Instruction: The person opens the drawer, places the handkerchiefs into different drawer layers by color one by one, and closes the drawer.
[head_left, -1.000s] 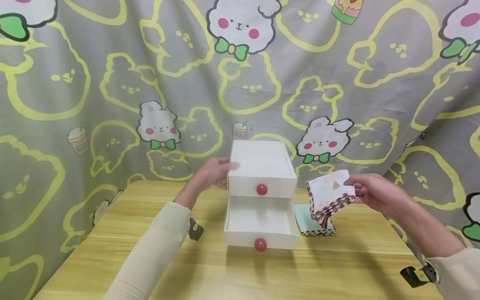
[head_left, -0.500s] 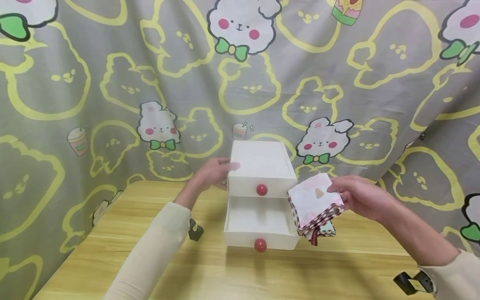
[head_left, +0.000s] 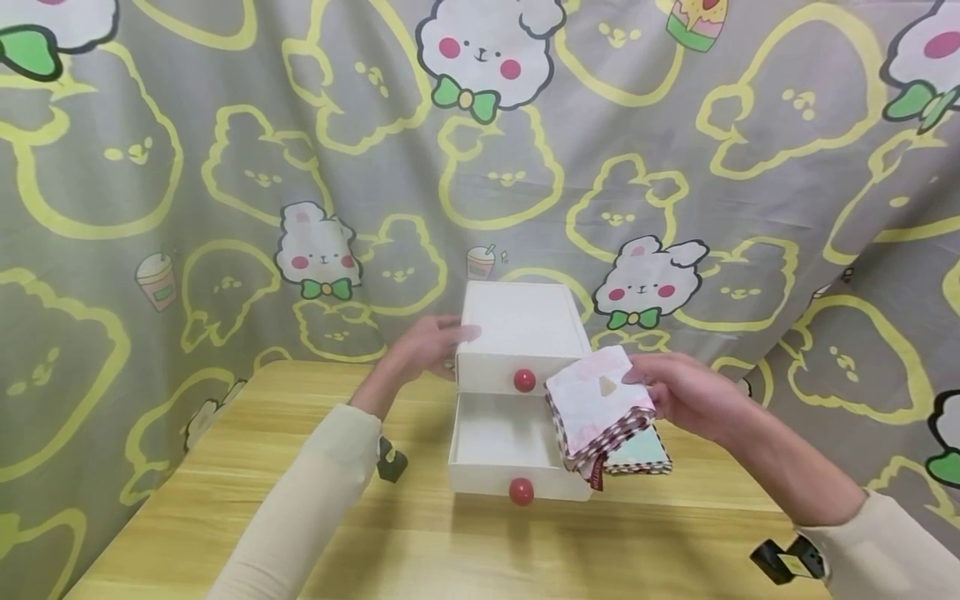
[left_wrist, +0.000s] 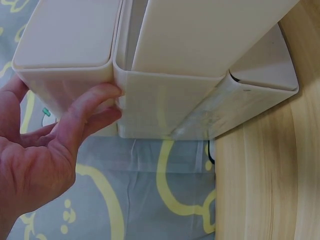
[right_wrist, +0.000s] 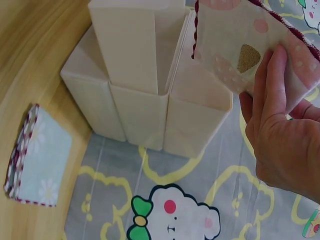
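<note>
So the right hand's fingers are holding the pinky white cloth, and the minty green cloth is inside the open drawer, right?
Not quite: the minty green cloth isn't inside the open drawer. It lies on the table, outside the drawer, as the right wrist view shows. The fingers of the right hand are indeed holding the pinky white cloth.

On a wooden table point(head_left: 420, 550), a white drawer box point(head_left: 521, 321) is set (one drawer point(head_left: 483, 479) pulled out), and a folded mint cloth point(head_left: 639, 452) with checked edging is laid beside it.
</note>
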